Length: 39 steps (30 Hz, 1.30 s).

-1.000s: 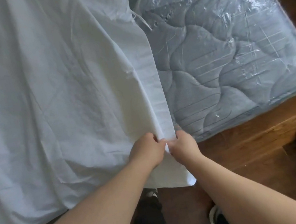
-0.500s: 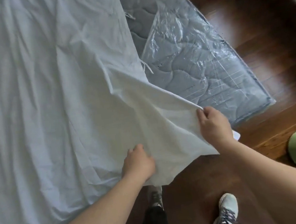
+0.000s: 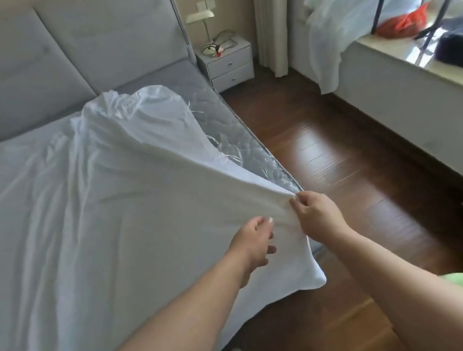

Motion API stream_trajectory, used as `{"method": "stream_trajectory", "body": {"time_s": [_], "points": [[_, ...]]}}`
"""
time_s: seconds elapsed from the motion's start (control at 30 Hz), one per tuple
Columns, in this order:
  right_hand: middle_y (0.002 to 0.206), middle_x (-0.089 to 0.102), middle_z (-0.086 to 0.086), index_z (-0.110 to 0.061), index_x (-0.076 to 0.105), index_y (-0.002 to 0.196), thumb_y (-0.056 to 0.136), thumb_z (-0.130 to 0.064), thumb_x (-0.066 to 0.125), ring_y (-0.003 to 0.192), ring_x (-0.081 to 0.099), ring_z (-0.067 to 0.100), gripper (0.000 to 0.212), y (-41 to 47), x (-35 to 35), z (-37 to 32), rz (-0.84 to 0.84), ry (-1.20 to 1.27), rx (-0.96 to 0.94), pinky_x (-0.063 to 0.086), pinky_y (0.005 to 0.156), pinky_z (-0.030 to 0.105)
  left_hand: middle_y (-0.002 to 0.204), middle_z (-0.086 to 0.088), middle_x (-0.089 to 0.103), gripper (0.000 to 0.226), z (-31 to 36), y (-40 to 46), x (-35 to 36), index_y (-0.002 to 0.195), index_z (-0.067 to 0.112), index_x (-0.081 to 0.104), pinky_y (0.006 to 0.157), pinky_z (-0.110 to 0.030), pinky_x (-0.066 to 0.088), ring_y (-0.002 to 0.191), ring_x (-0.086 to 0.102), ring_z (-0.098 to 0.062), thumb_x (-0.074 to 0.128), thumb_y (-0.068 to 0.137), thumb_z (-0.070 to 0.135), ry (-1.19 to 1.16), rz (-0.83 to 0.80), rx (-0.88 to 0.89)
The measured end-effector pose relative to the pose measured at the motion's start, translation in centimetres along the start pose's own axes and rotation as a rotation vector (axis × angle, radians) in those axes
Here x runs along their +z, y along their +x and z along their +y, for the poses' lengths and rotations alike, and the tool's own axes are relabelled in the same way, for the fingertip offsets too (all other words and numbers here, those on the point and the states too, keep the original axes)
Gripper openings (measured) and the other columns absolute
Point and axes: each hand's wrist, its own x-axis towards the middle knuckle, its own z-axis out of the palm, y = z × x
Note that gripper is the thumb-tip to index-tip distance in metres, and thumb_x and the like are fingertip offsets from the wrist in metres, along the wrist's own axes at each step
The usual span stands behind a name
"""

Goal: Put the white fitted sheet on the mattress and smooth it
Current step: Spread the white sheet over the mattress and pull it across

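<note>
White fitted sheet point(image 3: 81, 209) covers most of mattress point(image 3: 253, 146), centre and left of frame, wrinkled, bunched up near grey headboard point(image 3: 60, 50). I see plastic-wrapped quilted strip of mattress bare along its right edge. My right hand point(image 3: 316, 211) pinches sheet edge between thumb and fingertips just above near right corner, cloth lifted taut. My left hand point(image 3: 252, 239) just beside it, fingers loosely spread against sheet, gripping nothing I can see. Sheet corner hangs below hands over dark wood floor point(image 3: 356, 173). Nightstand point(image 3: 225, 61) with lamp, upper centre.
</note>
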Motion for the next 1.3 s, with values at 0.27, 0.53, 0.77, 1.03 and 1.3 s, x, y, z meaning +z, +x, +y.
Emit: {"method": "stream_trajectory", "body": {"time_s": [0.27,0.53,0.77,1.03,1.3], "points": [[0.057,0.051,-0.001,-0.009,0.051,0.065,0.1,-0.026,0.052,0.059,0.048,0.018,0.039,3.7,-6.7,6.7,0.027,-0.037,0.118,0.039,0.058,0.035,0.136,0.004,0.06,0.053,3.5,3.7,7.2,0.145,0.04,0.048,0.098,-0.037,0.054,0.117,0.063,-0.019,0.049,0.094,0.056,0.158,-0.088,0.032],[0.062,0.053,0.002,-0.005,0.052,0.071,0.102,-0.028,0.048,0.061,0.049,0.021,0.038,13.4,-12.5,13.3,0.044,-0.166,0.234,0.033,0.054,0.034,0.147,0.002,0.051,0.053,6.0,14.8,12.1,0.153,0.034,0.039,0.08,-0.03,0.053,0.118,0.061,-0.024,0.047,0.103,0.046,0.105,-0.144,-0.076],[0.081,0.066,0.004,-0.014,0.066,0.082,0.104,-0.034,0.046,0.081,0.061,0.027,0.035,21.0,-15.5,17.8,0.022,-0.233,0.287,0.043,0.068,0.035,0.108,-0.002,0.06,0.018,8.5,20.5,13.5,0.108,0.031,0.061,0.083,-0.036,0.053,0.098,0.064,-0.026,0.046,0.1,0.038,0.145,-0.101,-0.142],[0.087,0.067,0.006,-0.015,0.063,0.08,0.102,-0.03,0.04,0.083,0.06,0.029,0.035,30.6,-16.5,24.4,-0.219,-0.316,0.366,0.046,0.071,0.034,0.093,-0.004,0.047,0.011,12.4,26.7,16.5,0.088,0.028,0.051,0.072,-0.038,0.028,0.085,0.047,-0.016,0.042,0.087,0.034,0.157,0.022,-0.257],[0.115,0.073,0.007,-0.009,0.069,0.123,0.095,-0.013,0.056,0.107,0.069,0.026,0.031,37.3,-19.6,26.9,-0.816,-0.701,0.292,0.053,0.087,0.031,0.087,-0.004,0.05,0.013,18.6,30.0,21.8,0.083,0.027,0.053,0.069,-0.034,0.033,0.082,0.05,-0.017,0.044,0.089,0.033,0.129,0.156,-0.368]]}}
